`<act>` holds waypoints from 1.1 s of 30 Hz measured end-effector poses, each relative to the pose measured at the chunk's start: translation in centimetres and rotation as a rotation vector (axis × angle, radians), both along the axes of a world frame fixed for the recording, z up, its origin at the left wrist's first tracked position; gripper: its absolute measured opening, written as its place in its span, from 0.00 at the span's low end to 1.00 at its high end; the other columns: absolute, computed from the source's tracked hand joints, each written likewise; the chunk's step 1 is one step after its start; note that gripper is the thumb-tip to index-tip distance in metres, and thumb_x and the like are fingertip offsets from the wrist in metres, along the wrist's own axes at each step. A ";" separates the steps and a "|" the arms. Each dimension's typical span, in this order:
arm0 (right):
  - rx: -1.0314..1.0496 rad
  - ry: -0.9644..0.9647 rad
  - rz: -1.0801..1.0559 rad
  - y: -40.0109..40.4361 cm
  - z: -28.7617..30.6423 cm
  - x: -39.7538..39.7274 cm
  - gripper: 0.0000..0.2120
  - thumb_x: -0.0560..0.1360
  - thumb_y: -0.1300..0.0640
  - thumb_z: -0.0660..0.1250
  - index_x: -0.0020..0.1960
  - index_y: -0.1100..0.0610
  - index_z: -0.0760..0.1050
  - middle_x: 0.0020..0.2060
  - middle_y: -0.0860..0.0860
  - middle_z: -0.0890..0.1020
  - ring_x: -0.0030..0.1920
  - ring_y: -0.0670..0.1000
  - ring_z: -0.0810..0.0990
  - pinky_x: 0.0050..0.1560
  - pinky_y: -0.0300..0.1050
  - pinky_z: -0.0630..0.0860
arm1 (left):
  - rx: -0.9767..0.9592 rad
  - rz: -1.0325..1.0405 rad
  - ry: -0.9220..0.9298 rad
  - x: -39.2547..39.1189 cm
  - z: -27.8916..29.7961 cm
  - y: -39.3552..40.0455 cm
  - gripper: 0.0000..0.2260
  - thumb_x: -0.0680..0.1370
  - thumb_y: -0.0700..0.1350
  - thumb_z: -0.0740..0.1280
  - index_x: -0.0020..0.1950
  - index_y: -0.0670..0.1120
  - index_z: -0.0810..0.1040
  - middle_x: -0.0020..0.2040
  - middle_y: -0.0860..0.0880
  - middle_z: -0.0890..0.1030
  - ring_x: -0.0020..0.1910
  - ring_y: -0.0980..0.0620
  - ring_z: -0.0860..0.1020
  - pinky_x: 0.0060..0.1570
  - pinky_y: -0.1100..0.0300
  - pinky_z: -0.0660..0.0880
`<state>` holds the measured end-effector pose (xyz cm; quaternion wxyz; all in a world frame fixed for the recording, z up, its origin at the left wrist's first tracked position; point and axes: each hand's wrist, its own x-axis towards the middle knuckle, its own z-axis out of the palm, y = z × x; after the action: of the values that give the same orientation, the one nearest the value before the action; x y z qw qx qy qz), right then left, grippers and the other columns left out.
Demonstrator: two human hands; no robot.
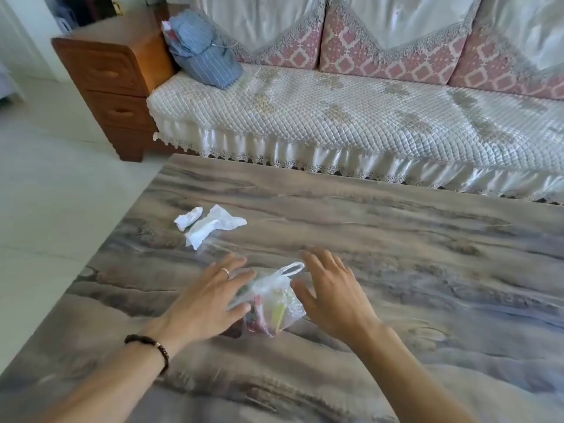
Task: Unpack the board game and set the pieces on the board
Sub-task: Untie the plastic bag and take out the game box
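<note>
A living room, seen from above: a low table (381, 239) with a grey-brown marbled top occupies the foreground; behind it stands a sofa (351, 117) under a quilted white cover, with a blue striped cloth bundle (203, 56) at its left end and a wooden drawer cabinet (113, 77) beside that. Two crumpled scraps of white paper (207, 224) lie on the table, apart from the work area.

The task's object, a small translucent plastic bag (271, 300) with a loop handle standing up, rests on the table near the front edge, between the two hands. Coloured contents (pink, yellow) show dimly through the film; what they are cannot be told. No board is visible.

The left hand (210, 297), bearing a ring and a bead bracelet at the wrist, has its fingers extended and spread, its fingertips touching or very near the bag's left side. The right hand (329, 294) is likewise flat and spread, just beside the bag's right side. Neither hand grips anything.

The step in hand appears to be opening the bag. To do it well: steady the body of the bag with one hand, find the mouth below the handle with the other, and part the film gently so that small pieces do not spill or roll off the near edge.
</note>
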<state>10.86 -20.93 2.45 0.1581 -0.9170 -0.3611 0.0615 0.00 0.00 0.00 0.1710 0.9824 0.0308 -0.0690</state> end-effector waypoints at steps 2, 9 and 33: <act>0.095 -0.039 0.030 1.6 -2.7 -0.3 0.18 0.78 0.46 0.59 0.65 0.52 0.70 0.60 0.48 0.75 0.61 0.53 0.72 0.58 0.48 0.71 | 0.002 0.000 0.021 0.3 -2.0 0.6 0.23 0.80 0.58 0.58 0.75 0.57 0.61 0.77 0.56 0.56 0.76 0.57 0.53 0.69 0.63 0.58; 0.138 -0.181 0.177 5.5 -10.0 -1.5 0.12 0.75 0.52 0.65 0.55 0.57 0.78 0.48 0.53 0.79 0.53 0.57 0.76 0.51 0.52 0.73 | 0.058 0.034 -0.166 0.6 -7.3 1.3 0.16 0.79 0.61 0.59 0.63 0.58 0.74 0.55 0.60 0.72 0.52 0.53 0.77 0.47 0.53 0.74; -0.012 -0.243 0.009 -1.0 -6.8 -8.7 0.12 0.79 0.54 0.59 0.60 0.50 0.76 0.56 0.48 0.79 0.61 0.54 0.72 0.59 0.53 0.65 | -0.097 0.075 -0.447 -7.5 -6.3 -7.0 0.13 0.75 0.46 0.69 0.60 0.52 0.78 0.53 0.52 0.82 0.52 0.51 0.78 0.49 0.56 0.74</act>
<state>2.12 -21.93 -4.35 0.1071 -0.9169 -0.3814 -0.0473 -7.46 -6.96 -6.27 0.2231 0.9620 0.0251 0.1554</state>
